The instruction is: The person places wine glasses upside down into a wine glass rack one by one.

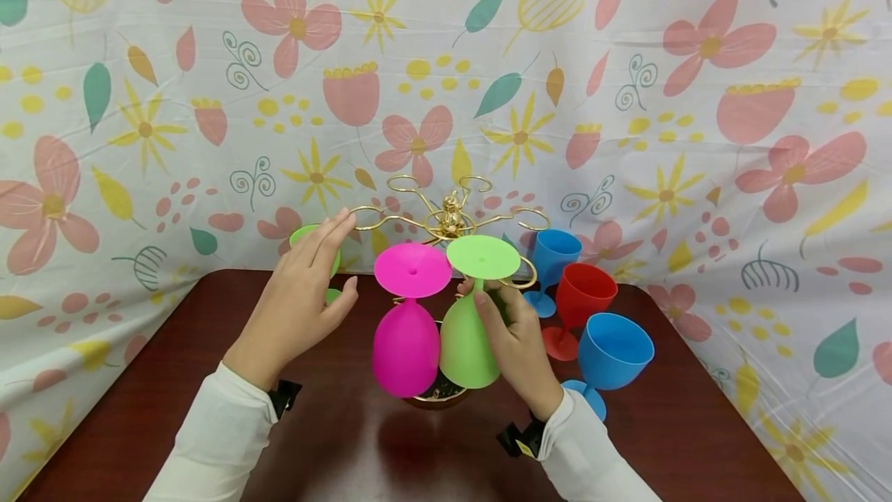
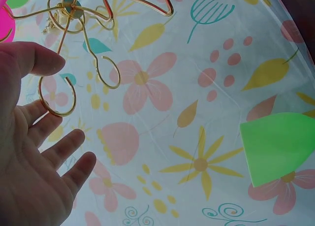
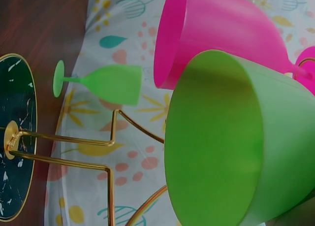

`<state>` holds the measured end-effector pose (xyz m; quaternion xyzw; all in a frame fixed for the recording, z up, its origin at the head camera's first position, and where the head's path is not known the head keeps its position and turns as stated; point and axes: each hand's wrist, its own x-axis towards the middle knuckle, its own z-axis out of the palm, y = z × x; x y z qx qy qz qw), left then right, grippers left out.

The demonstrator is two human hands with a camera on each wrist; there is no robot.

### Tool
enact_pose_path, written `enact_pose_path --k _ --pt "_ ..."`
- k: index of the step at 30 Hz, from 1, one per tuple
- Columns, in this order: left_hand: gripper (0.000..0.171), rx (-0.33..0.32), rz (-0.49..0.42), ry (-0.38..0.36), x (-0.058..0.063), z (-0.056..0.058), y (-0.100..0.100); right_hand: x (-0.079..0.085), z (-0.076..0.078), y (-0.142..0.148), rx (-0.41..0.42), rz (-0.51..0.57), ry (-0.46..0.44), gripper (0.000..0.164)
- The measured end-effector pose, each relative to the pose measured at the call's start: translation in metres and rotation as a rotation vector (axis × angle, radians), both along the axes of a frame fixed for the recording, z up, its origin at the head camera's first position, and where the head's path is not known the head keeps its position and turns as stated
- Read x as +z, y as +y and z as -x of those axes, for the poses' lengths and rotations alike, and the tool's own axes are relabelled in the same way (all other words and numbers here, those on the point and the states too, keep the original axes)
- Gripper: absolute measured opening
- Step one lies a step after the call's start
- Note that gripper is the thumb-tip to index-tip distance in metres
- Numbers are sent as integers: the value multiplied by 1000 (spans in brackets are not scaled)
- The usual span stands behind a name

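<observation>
A green goblet [image 1: 470, 343] hangs upside down at the front of a gold wire rack [image 1: 451, 219], its round foot uppermost. My right hand [image 1: 519, 335] grips it near the stem, thumb in front and fingers behind. Just left of it, a magenta goblet [image 1: 406, 347] also hangs inverted. In the right wrist view, the mouths of the green goblet [image 3: 216, 142] and the magenta goblet [image 3: 206, 34] are visible. My left hand [image 1: 296, 300] is raised at the rack's left side, fingers extended. In the left wrist view its fingertips touch an open wire hook [image 2: 59, 113].
On the right of the dark wooden table [image 1: 320, 440] stand a rear blue goblet [image 1: 556, 254], a red goblet [image 1: 585, 293] and a front blue goblet [image 1: 615, 353]. Another green goblet [image 3: 115, 83] stands behind my left hand. A floral cloth [image 1: 418, 60] hangs behind.
</observation>
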<state>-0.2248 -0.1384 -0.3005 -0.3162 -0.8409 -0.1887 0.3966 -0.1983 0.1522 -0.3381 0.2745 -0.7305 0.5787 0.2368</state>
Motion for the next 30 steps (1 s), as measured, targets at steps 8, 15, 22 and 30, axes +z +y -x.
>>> enact_pose_path --k 8,15,22,30 --pt "78 4 -2 -8 0 -2 1 -2 10 3 -16 11 -71 27" --pt "77 6 -7 -4 0 -3 0 -6 13 8 -26 20 -44 28" --pt "78 10 -3 -15 0 -3 1 -8 12 14 12 69 -42 28" --pt "81 15 1 -33 -1 -3 1 -16 4 21 -2 78 -25 28"
